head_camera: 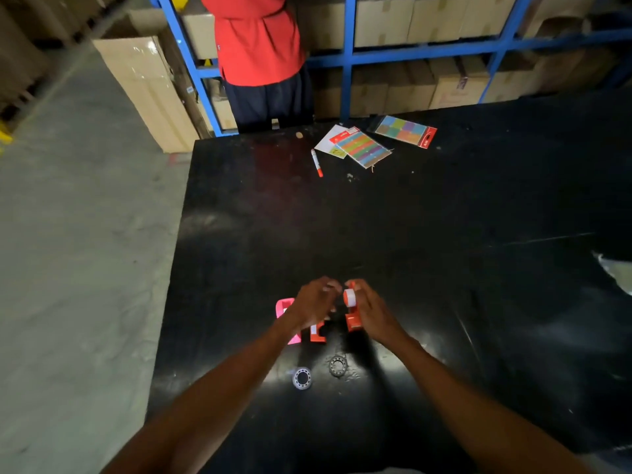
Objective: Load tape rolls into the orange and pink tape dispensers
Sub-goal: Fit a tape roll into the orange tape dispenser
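My right hand (371,313) grips an orange tape dispenser (353,321) held upright over the black table, with a white tape roll (349,297) seated at its top. My left hand (316,301) hovers just left of it, fingers curled near the roll; whether it touches the roll is unclear. Under my left hand lie a pink dispenser (285,311) and a second orange dispenser (318,333), both partly hidden. Two loose tape rolls rest nearer me: a whitish one (302,378) and a darker one (338,365).
At the far side of the black table (444,268) lie a red-and-white marker (317,162) and two packs of coloured sticky notes (362,147) (405,130). A person in a red shirt (256,39) stands beyond by blue shelving with cardboard boxes. The table's left edge drops to grey floor.
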